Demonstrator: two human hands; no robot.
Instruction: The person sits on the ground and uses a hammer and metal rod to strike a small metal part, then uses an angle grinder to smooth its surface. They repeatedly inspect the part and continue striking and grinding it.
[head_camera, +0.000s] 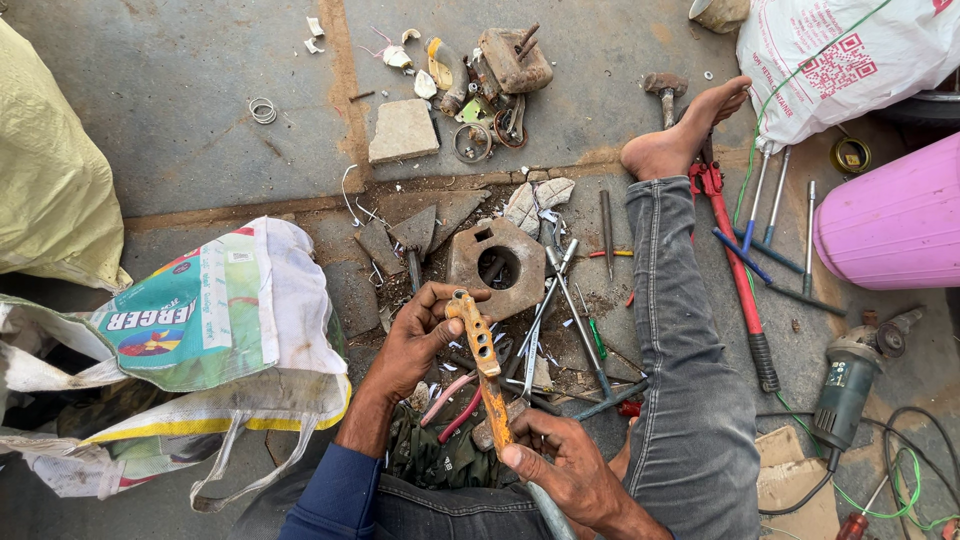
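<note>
- A rusty tool (482, 355), long and orange with holes in its head, is held over scattered scrap, just below the metal block (497, 265).
- The left hand (420, 335) is clamped on its head.
- The right hand (560, 460) grips its lower end.
- Pliers (452, 400) lie under the tool.
- Bolt cutters (735, 275) lie right of the block, past the leg.
- A printed sack (215, 315) sits left.

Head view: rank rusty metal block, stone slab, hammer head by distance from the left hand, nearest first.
From the left hand:
1. Rusty metal block, just above the hand, beside its fingers.
2. Stone slab, farther up on the concrete.
3. Hammer head, far upper right, near the bare foot.
</note>
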